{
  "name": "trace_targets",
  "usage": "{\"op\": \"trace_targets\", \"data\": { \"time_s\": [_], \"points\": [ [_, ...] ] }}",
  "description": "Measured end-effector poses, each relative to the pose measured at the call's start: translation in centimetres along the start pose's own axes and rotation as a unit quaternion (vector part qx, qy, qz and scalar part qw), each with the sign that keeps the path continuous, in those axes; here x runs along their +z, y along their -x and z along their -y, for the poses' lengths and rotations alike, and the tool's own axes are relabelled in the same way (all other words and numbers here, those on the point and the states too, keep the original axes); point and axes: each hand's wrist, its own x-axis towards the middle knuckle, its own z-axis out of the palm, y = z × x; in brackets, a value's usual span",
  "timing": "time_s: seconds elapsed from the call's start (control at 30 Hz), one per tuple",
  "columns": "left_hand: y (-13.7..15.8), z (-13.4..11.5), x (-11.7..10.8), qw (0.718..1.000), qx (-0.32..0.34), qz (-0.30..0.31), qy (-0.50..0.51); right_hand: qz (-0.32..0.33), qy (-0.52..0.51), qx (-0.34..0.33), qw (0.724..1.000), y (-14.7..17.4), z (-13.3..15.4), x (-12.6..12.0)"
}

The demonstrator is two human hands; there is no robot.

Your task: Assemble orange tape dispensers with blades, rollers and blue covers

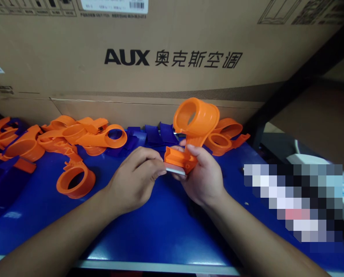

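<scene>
My right hand [204, 175] is wrapped round the lower part of an orange plastic tape dispenser [199, 119]. Its round hub points up and its narrow end faces left. With thumb and fingers, my left hand [137, 177] pinches a thin whitish strip [175, 169]. That strip lies along the underside of the dispenser's narrow end, touching it. Whether the strip is fixed to the dispenser I cannot tell. My right fingertips behind the dispenser are partly hidden.
Several orange dispenser bodies [73, 132] lie heaped at the left, with a single one [76, 181] nearer me. More orange parts [219, 142] lie behind my right hand. Dark blue plastic pieces [153, 134] rest along a big cardboard box [172, 80]. The blue tabletop [160, 234] has a pale front edge.
</scene>
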Motion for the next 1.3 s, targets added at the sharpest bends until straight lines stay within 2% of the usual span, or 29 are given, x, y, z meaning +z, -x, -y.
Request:
{"op": "trace_targets", "data": {
  "time_s": [0.23, 0.47, 0.57, 0.7, 0.8, 0.9, 1.07, 1.3],
  "points": [
    [-0.8, 0.9, -1.2, 0.997, 0.061, -0.040, -0.040, 0.023, -0.026, 0.029, 0.999, -0.2, 0.9, -0.6],
    [-0.9, 1.5, -1.7, 0.994, 0.079, -0.062, -0.047, 0.031, -0.039, 0.042, 0.998, -0.4, 1.0, -0.5],
    [-0.8, 1.5, -1.7, 0.995, 0.035, -0.082, -0.033, 0.035, -0.038, 0.043, 0.998, -0.4, 1.1, -0.6],
    [-0.3, 1.0, -0.8, 0.992, -0.087, -0.081, 0.041, 0.043, -0.032, 0.037, 0.998, -0.5, 1.2, -0.8],
    [0.0, 0.5, 0.1, 0.972, -0.190, -0.083, 0.111, 0.040, -0.023, 0.029, 0.999, -0.6, 1.2, -0.8],
    [-0.1, 0.2, 0.5, 0.946, -0.255, -0.095, 0.175, 0.035, -0.016, 0.023, 0.999, -0.6, 1.1, -0.8],
    [-0.8, -0.1, 0.3, 0.925, -0.310, -0.094, 0.200, 0.034, -0.004, 0.007, 0.999, -0.6, 0.9, -0.8],
    [-0.5, -0.1, 0.3, 0.927, -0.319, -0.083, 0.177, 0.020, 0.008, -0.004, 1.000, -0.5, 0.7, -0.7]
  ]
}}
